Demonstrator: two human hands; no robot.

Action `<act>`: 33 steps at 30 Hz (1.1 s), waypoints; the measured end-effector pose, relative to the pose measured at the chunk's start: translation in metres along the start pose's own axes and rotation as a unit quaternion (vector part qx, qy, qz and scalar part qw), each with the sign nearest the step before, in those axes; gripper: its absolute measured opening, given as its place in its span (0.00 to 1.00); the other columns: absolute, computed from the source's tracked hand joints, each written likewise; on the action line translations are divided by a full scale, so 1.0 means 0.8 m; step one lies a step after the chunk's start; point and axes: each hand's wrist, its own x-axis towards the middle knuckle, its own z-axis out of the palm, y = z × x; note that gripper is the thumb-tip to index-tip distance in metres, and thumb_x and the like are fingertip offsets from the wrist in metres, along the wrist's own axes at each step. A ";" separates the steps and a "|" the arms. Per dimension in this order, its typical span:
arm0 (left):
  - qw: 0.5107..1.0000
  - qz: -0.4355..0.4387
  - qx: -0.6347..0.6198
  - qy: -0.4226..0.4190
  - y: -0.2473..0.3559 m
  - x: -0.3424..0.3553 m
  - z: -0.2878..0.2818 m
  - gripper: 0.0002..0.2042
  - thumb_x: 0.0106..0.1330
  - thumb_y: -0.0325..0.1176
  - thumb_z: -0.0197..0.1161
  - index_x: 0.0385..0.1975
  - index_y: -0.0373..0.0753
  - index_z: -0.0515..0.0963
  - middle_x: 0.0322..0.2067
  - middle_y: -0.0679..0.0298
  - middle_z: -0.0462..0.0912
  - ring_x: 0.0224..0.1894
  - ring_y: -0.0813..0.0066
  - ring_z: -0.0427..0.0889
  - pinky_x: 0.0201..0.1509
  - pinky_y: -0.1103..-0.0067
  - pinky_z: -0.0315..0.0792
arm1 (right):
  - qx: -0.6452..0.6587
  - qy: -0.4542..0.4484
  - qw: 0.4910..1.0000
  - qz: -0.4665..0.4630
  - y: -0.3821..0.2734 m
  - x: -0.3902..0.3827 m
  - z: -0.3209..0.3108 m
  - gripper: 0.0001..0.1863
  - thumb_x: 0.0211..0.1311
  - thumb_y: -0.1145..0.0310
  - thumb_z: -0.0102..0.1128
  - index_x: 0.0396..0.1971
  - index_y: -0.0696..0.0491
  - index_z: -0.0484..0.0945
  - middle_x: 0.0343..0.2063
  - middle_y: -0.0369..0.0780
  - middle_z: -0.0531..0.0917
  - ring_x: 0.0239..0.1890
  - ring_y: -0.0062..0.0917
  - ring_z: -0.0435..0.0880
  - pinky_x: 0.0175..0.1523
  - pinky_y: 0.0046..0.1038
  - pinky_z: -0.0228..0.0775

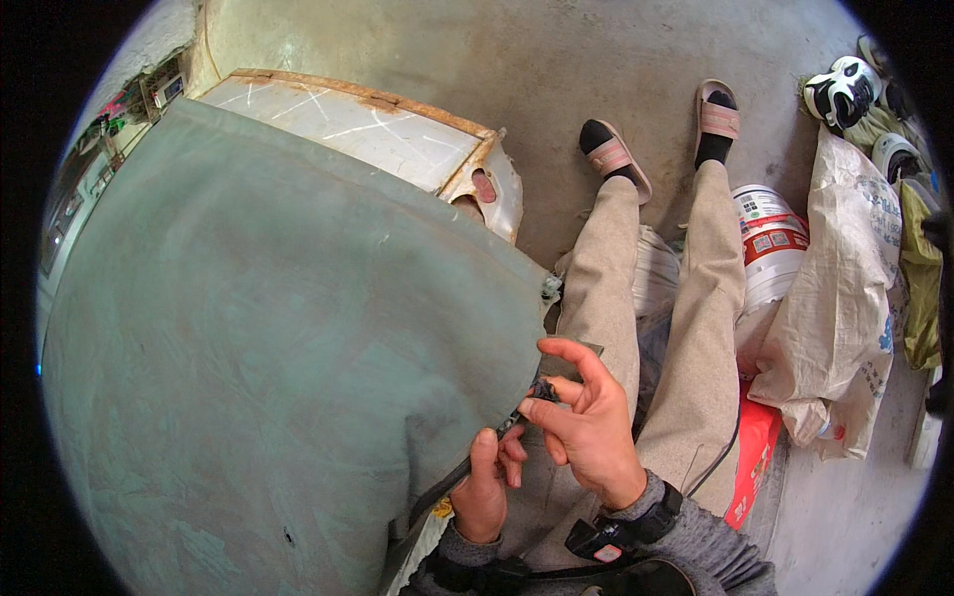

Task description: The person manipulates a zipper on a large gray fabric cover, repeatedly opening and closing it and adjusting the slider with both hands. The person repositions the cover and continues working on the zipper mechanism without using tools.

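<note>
A large grey-green sheet [258, 328], looking like cloth, spreads over the left side, with a dark strip [437, 488] along its near right edge. My left hand [484, 489] is closed on that edge, thumb on top and fingers curled beneath. Just beyond it, my right hand [594, 425] pinches a small dark bunched piece of the strip [543, 389] between thumb and fingers, its index finger raised and bent. A frayed pale tuft [551, 289] sticks out at the sheet's far right corner. What lies under the sheet is mostly hidden.
Past the sheet shows a scratched white panel [348, 124] with rusty edges. My outstretched legs [696, 298] lie to the right, in pink slides [611, 157]. Beside them stand a white-and-red bucket [770, 243], a woven sack [835, 308], a red bag [757, 452] and shoes [843, 92].
</note>
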 end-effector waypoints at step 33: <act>0.999 0.005 -0.049 -0.024 -0.016 -0.011 -0.008 0.26 0.80 0.51 0.42 0.44 0.31 0.78 0.26 0.60 0.79 0.21 0.77 0.73 0.26 0.82 0.67 | -0.186 -0.088 0.976 -0.066 0.003 0.009 -0.017 0.34 0.56 0.86 0.57 0.65 0.56 0.62 0.36 0.36 0.81 0.32 0.15 0.78 0.32 0.16 0.69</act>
